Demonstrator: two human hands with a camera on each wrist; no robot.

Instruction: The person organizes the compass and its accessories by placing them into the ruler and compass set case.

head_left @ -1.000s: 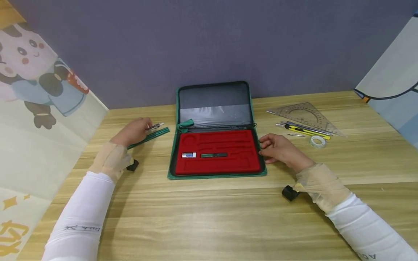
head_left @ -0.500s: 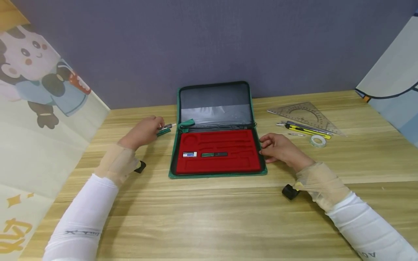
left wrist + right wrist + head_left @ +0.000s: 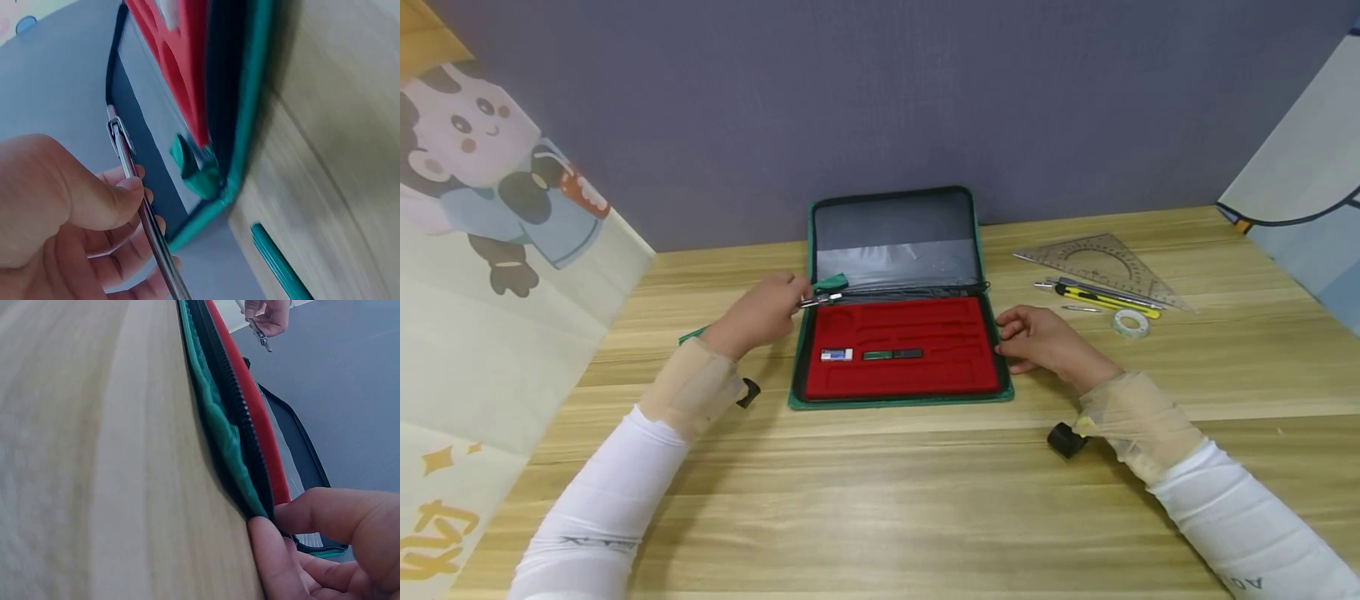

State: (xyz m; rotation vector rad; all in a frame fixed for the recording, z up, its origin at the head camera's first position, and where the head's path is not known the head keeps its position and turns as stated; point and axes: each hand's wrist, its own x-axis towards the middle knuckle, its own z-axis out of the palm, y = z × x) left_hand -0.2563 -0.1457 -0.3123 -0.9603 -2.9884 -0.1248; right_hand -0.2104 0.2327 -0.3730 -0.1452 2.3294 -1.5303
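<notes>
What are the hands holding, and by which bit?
The left hand pinches a silver metal tool partway along its shaft; the right hand pinches the green case by its right edge.

Left hand: at 9 o'clock in head view, reaching toward 2; pinching, other fingers bent.
Left thumb: nearly straight, pressing toward fingers.
Left forearm: white-sleeved, angled toward 1 o'clock.
Right hand: between 3 and 4 o'clock, pointing to 10; pinching.
Right forearm: white-sleeved, angled toward 10.
Wrists: both wrapped in tan.
</notes>
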